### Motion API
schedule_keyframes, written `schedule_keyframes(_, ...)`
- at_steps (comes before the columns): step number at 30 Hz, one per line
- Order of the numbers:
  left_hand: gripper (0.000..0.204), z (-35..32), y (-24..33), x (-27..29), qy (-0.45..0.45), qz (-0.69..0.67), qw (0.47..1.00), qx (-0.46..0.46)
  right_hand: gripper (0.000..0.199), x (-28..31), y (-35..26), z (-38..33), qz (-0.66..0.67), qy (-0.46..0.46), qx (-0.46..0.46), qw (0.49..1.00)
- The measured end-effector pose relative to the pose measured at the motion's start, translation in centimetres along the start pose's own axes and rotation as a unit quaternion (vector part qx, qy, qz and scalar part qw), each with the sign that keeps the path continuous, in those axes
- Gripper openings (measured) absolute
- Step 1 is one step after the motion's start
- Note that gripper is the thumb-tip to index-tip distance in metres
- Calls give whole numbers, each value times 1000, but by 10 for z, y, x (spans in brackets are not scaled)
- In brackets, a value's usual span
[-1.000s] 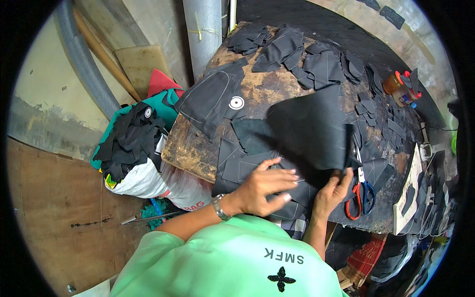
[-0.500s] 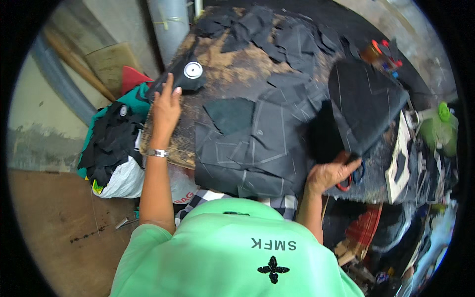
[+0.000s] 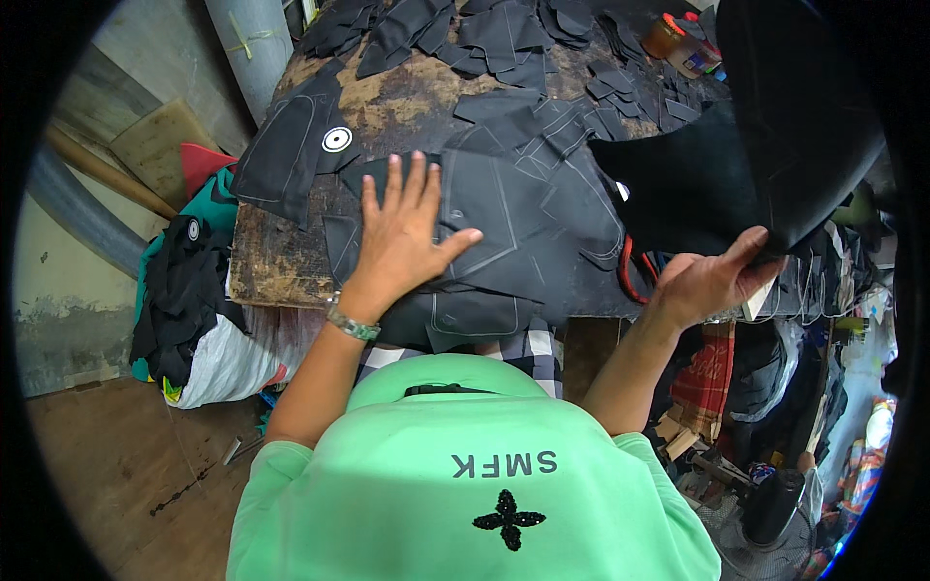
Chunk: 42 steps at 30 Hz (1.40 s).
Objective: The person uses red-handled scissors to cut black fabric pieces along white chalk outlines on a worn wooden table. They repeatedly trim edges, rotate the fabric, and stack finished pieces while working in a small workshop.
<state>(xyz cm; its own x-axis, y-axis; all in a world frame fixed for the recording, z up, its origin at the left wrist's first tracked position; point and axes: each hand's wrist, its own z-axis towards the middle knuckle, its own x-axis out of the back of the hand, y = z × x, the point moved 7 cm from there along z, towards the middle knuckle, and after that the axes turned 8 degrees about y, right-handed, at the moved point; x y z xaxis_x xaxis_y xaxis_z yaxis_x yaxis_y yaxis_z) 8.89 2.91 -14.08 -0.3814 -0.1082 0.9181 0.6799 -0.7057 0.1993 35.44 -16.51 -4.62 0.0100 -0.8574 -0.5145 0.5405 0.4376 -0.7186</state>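
Note:
My left hand (image 3: 402,237) lies flat, fingers spread, on a stack of black chalk-marked fabric pieces (image 3: 504,218) on a worn wooden table (image 3: 281,266). My right hand (image 3: 712,281) grips the edge of a large black fabric piece (image 3: 765,145), lifted up and folded over at the table's right side. Red-handled scissors (image 3: 630,271) lie partly hidden under that lifted cloth.
Several small black cut pieces (image 3: 484,39) cover the far end of the table. Another black piece with a round white sticker (image 3: 334,138) lies left. A heap of dark cloth and bags (image 3: 189,300) sits left of the table, a grey pipe (image 3: 247,44) behind, clutter at right.
My left hand came back from the far left corner and now presses flat on the stack. My right hand has lifted the big black piece higher and to the right.

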Motion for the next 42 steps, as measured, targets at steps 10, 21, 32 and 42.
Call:
schedule_keyframes(10,62,-2,19,2,-18,-145,988,-54,34,-14,-32,-21,-264,-71,218,937)
schedule_keyframes(21,30,-24,-33,19,59,-61,996,26,76,-34,11,-194,-272,-669,136,679)
schedule_keyframes(32,91,-25,-56,41,147,-537,816,157,62,-32,5,-192,-253,-658,177,686)
schedule_keyframes(42,69,-32,-78,33,222,-534,785,223,54,-25,29,-156,-124,-518,-117,838)
